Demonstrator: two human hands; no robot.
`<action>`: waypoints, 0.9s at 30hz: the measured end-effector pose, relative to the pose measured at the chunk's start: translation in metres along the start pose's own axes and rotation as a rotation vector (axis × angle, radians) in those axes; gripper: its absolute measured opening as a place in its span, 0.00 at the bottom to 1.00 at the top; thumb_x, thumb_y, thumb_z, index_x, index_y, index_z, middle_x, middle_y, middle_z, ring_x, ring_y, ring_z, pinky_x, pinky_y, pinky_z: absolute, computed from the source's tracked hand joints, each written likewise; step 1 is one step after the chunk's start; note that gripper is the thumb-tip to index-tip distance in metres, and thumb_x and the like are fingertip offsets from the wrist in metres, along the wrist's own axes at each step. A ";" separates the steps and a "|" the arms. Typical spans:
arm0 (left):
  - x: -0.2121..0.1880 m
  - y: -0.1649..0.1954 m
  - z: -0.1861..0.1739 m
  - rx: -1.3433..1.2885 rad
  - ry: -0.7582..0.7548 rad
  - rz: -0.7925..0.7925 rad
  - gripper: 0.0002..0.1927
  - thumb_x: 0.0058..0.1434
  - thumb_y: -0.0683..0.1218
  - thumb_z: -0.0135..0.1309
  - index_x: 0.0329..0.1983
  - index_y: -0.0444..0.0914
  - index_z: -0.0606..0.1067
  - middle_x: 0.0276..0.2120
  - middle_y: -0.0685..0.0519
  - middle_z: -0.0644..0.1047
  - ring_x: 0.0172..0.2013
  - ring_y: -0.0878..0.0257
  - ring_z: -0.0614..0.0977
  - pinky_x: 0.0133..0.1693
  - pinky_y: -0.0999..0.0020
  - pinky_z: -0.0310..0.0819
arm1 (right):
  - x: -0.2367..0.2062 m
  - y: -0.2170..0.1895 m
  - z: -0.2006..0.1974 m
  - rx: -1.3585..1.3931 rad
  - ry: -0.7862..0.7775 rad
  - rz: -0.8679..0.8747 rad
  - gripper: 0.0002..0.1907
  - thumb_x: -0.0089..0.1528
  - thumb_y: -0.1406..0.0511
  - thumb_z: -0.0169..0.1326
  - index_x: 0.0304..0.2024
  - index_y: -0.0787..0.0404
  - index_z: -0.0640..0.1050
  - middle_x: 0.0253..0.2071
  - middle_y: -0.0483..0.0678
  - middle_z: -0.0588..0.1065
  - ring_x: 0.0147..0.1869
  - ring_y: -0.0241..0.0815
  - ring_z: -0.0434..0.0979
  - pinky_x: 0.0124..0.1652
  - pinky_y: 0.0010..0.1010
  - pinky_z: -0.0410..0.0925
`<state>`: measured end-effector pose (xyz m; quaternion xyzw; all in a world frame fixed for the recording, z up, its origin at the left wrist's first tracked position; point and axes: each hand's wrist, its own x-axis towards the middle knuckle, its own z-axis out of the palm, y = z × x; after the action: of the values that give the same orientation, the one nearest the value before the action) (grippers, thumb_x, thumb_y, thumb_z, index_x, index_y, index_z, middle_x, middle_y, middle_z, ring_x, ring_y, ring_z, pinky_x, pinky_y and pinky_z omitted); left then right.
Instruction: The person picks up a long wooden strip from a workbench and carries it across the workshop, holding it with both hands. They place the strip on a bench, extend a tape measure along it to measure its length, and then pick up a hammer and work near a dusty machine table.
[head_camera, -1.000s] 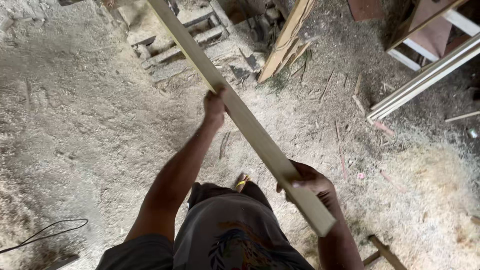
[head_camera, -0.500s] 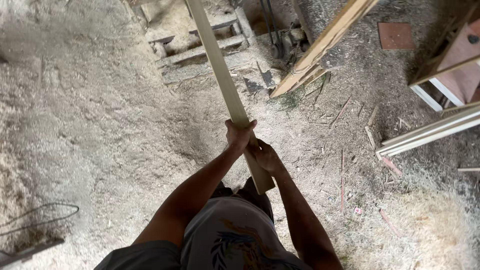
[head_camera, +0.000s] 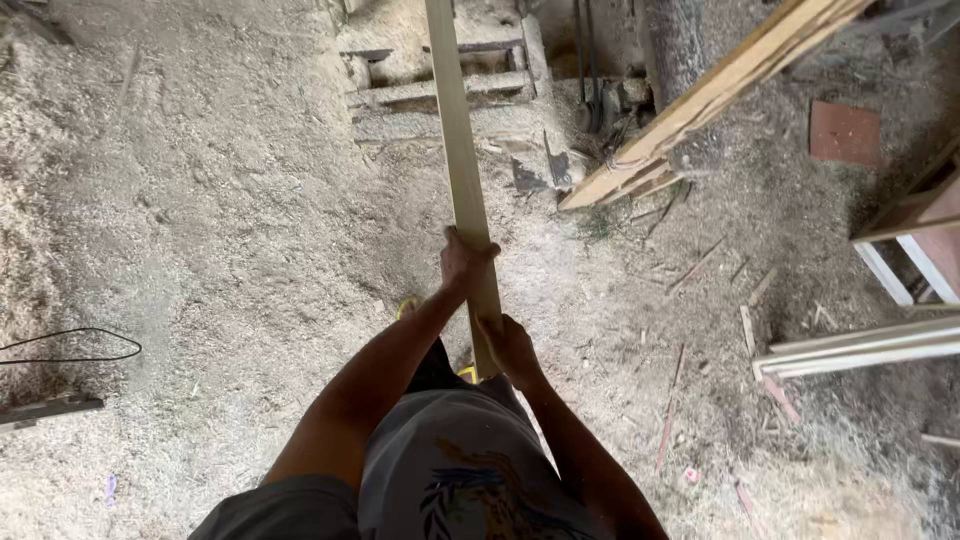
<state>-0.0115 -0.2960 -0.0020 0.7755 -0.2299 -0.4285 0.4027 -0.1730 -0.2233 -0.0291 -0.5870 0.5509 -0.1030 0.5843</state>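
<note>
No packages, labels, signs or screens

Nothing of that kind shows anywhere around the long pale plank (head_camera: 462, 180) that runs up the middle of the view: no box, wrapper, tag, sticker, board or display lies beside it, left or right of it, or beyond its far end. The only printed surface is a coloured design on the front of the person's grey shirt (head_camera: 470, 470), just below the plank's near end.

Both arms reach forward and down, elbows slightly bent. The left hand (head_camera: 465, 262) sits higher, fingers curled in a closed grip; the right hand (head_camera: 510, 348) sits just below it, likewise closed tight.
</note>
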 end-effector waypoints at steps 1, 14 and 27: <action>0.002 0.002 0.000 0.043 0.027 0.019 0.44 0.46 0.52 0.67 0.60 0.36 0.56 0.45 0.35 0.80 0.42 0.42 0.85 0.46 0.53 0.85 | 0.003 -0.002 -0.001 -0.076 0.024 -0.030 0.30 0.61 0.45 0.56 0.42 0.67 0.77 0.29 0.56 0.80 0.30 0.50 0.83 0.30 0.38 0.74; 0.008 -0.005 0.008 0.162 0.014 0.007 0.43 0.46 0.53 0.67 0.59 0.36 0.57 0.44 0.34 0.80 0.45 0.36 0.82 0.48 0.45 0.78 | 0.022 0.018 0.013 -0.256 0.177 -0.239 0.30 0.55 0.46 0.65 0.38 0.68 0.77 0.28 0.58 0.80 0.35 0.58 0.85 0.32 0.44 0.76; 0.025 0.003 -0.004 0.115 -0.021 -0.019 0.46 0.51 0.55 0.68 0.60 0.33 0.52 0.46 0.32 0.78 0.46 0.37 0.83 0.49 0.48 0.80 | 0.036 -0.015 0.015 -0.331 0.049 -0.100 0.32 0.54 0.45 0.64 0.45 0.66 0.79 0.35 0.55 0.84 0.38 0.51 0.87 0.39 0.39 0.78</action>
<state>0.0052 -0.3137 -0.0100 0.7949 -0.2509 -0.4266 0.3509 -0.1399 -0.2467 -0.0402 -0.6991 0.5445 -0.0543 0.4603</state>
